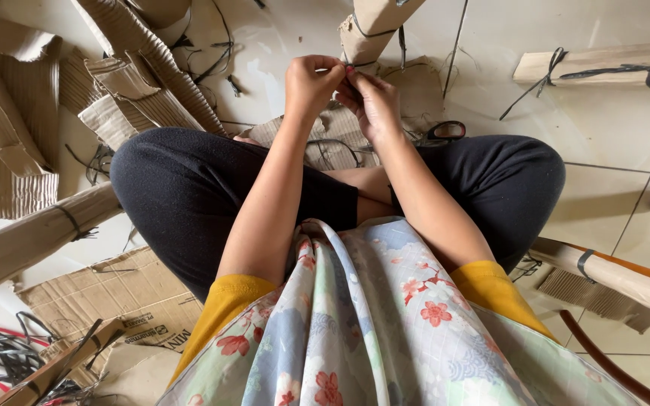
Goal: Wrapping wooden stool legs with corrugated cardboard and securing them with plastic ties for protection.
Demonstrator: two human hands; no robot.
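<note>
I sit cross-legged on a tiled floor. My left hand (pixel 311 81) and my right hand (pixel 370 101) meet in front of me at the lower end of a cardboard-wrapped pole (pixel 370 26) that leans in from above. Both hands have their fingers pinched together on a thin black strap (pixel 402 41) that hangs beside the wrapped end; the strap between the fingers is mostly hidden. Black-handled scissors (pixel 444 132) lie on the floor just right of my right hand, beside my knee.
Torn corrugated cardboard (pixel 126 83) is piled at the far left. Wrapped poles lie at left (pixel 35 234), upper right (pixel 603 66) and right (pixel 618 277). Flat cardboard (pixel 122 297) and loose black straps (pixel 5 353) lie at lower left.
</note>
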